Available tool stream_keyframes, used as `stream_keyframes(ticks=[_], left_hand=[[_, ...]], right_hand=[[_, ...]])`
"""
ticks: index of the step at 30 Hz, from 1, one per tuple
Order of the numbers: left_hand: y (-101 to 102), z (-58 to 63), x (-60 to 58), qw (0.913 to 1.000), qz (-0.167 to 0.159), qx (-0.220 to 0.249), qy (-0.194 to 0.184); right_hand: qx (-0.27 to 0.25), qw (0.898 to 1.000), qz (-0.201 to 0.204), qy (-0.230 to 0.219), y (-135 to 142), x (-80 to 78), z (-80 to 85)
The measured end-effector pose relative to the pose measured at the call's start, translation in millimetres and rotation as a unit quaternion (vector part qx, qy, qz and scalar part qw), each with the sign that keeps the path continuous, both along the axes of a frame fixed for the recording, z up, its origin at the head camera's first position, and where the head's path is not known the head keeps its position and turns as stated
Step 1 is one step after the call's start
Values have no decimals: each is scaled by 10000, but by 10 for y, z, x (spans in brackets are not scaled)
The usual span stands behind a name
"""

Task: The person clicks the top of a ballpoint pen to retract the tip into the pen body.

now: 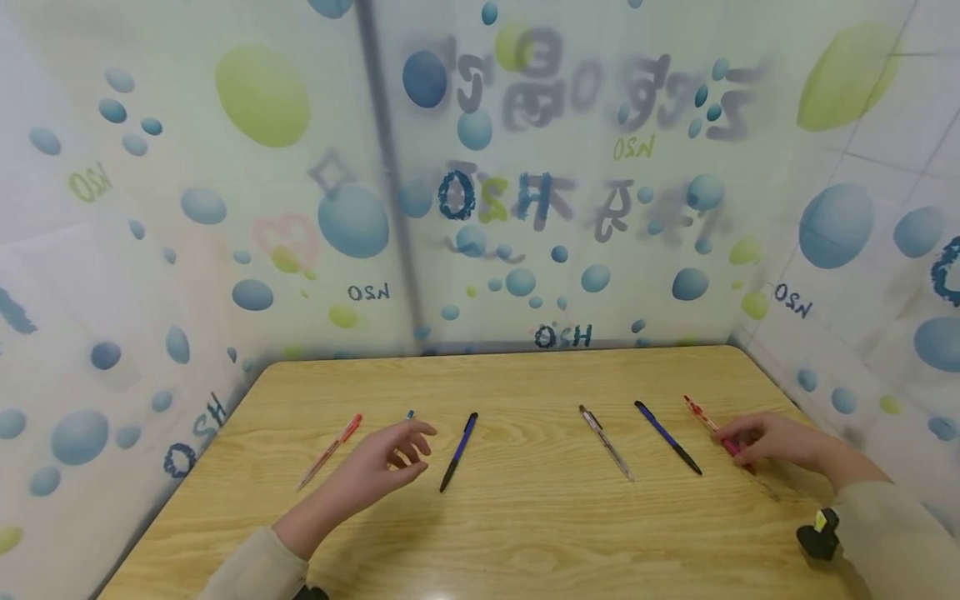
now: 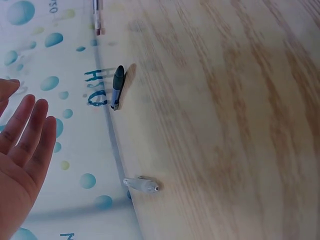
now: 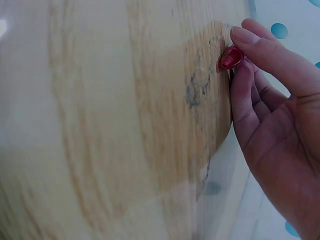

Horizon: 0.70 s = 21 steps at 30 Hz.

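At the right of the table, my right hand (image 1: pixel 780 442) pinches a red pen (image 1: pixel 699 409) between thumb and fingers, close over the wood. The pen's red round end (image 3: pixel 231 58) pokes out by the fingertips in the right wrist view. My left hand (image 1: pixel 390 458) hovers over the left side, fingers loosely bent and holding nothing. It hides most of a pen whose blue tip (image 1: pixel 410 414) shows behind it. Just right of that hand lies a blue and black pen (image 1: pixel 460 452); to its left is a red pen with a clear barrel (image 1: pixel 330 451).
Between the hands, a clear pen with a brown end (image 1: pixel 606 442) and another blue and black pen (image 1: pixel 667 437) lie slanted on the wooden table (image 1: pixel 525 533). Curtain-like walls (image 1: pixel 525 275) with printed bubbles close off the back and both sides.
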<state>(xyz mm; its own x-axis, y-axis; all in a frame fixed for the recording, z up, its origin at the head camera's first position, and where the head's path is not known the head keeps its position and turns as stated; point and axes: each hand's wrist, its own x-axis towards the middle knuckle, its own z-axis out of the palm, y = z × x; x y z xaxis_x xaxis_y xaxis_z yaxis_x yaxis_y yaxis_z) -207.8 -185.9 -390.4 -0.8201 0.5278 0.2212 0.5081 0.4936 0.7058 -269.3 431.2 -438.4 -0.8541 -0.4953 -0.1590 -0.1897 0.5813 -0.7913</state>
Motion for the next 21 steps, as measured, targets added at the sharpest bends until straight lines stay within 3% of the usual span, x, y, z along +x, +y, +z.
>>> stream_keyframes(ticks=[11, 21], left_hand=[[-12, -17, -20, 9999, 7, -36, -125], [-41, -3, -46, 9999, 19, 117, 32]], right_hand=[[53, 10000, 22, 15, -18, -38, -35], [-104, 9999, 131, -34, -43, 19, 12]])
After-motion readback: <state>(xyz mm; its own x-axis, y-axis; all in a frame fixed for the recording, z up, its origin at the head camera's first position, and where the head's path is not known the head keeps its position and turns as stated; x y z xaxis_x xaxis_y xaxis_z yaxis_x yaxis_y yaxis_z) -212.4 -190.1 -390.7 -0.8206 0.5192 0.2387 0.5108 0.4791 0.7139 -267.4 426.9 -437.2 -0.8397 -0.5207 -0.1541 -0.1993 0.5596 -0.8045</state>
